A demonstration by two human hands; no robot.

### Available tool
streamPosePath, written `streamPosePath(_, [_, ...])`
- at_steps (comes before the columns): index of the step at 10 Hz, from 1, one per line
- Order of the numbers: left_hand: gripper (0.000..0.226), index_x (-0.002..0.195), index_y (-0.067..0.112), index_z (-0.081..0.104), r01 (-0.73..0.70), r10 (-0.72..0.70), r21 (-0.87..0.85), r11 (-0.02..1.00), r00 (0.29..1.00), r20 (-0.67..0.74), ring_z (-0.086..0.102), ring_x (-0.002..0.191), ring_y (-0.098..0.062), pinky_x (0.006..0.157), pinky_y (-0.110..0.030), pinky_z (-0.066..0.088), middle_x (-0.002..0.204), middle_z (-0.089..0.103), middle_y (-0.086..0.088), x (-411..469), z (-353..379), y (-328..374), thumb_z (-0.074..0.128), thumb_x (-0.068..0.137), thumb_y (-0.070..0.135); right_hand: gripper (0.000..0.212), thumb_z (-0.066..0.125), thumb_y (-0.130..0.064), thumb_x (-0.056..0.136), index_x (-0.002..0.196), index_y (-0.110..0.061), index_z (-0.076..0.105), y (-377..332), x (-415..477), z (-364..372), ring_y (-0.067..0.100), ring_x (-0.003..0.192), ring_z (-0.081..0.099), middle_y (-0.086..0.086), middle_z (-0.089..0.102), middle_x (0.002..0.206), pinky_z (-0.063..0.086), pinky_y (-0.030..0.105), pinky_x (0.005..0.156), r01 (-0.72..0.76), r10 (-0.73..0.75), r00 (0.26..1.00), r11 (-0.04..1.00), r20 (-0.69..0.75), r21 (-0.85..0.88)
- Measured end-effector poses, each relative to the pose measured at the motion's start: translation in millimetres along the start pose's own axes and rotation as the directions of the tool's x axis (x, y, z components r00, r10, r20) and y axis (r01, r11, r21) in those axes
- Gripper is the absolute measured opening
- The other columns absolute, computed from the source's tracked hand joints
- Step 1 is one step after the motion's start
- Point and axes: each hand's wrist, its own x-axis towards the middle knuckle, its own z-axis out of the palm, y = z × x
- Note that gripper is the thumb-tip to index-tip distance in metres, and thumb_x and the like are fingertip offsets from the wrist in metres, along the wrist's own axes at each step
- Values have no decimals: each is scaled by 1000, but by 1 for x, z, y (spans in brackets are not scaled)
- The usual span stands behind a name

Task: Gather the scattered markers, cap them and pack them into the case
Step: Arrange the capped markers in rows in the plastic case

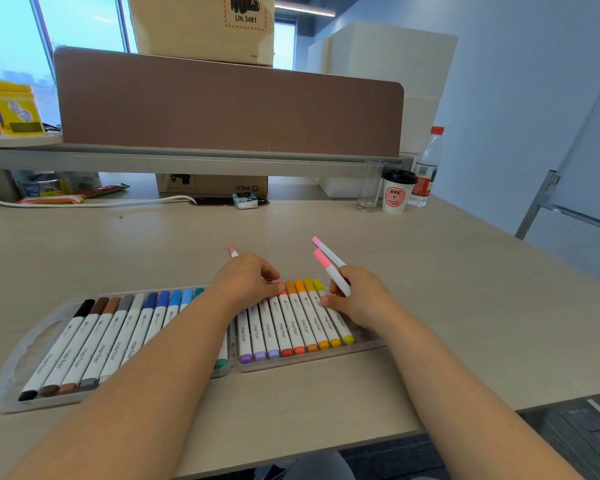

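Two case halves (pixel 21 344) w/ markers (pixel 293 327)

Lying open and flat on the desk (pixel 447 271): a clear plastic case (pixel 13 368), two trays side by side, handle cut-out at the left end. Filling the left tray, a row of capped white markers (pixel 97 344), running black, brown, grey, blue, teal. Sitting in the right tray, a second row (pixel 293 327), running purple, orange, yellow. Sticking up out of the right hand (pixel 359 297), gripped together and capped: a pink marker (pixel 340 284) and a lilac-pink marker (pixel 333 258). Peeking out beyond the left hand (pixel 246 278), one more pink-capped marker (pixel 232 250), mostly hidden.
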Motion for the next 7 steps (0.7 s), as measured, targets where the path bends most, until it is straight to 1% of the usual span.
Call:
streamPosePath(1, [39,123,16,59,-2,2,-1,1000,1000,4,56,112,-14,97,-28,42,122,62,-3,0,0,0,61,88,32,26,70,-25,83,74,-21,46,1,0,-1,4,61,46,-7,50,72,33,18,53,7,-6,1000,999,17,-38])
streamPosePath(3, [41,125,16,57,0,0,21,1000,1000,11,56,112,-15,97,-30,44,123,61,-3,-1,1,1,60,88,34,24,69,-27,83,76,-19,47,0,-1,0,6,61,47,-6,51,73,35,18,53,11,-11,1000,1000,7,-23])
streamPosePath(4, [46,127,17,55,7,-8,50,999,999,32,57,110,-14,94,-29,44,124,61,-2,-1,2,3,61,87,38,23,69,-27,83,78,-20,47,0,0,1,5,62,47,-7,51,74,35,18,53,14,-14,1000,1000,-1,-25])
streamPosePath(5, [53,129,18,53,11,-13,58,998,999,43,54,113,-15,95,-31,44,126,58,-1,0,3,2,63,83,44,21,69,-29,83,81,-21,50,1,-1,0,7,65,50,-6,53,76,36,18,54,20,-19,1000,1000,21,-18])
streamPosePath(6, [55,130,20,51,-4,1,64,998,998,57,51,118,-15,97,-31,42,129,56,1,1,3,1,64,82,44,21,71,-24,81,94,-19,56,3,-3,-7,11,75,56,-5,57,83,49,24,66,14,-19,992,999,128,37])
streamPosePath(7, [54,130,21,51,-14,9,53,999,997,82,50,120,-15,99,-32,40,130,55,1,2,3,0,65,82,41,23,72,-17,80,98,-18,57,2,-4,-14,13,76,59,-3,60,87,55,29,72,-10,-5,981,997,195,75])
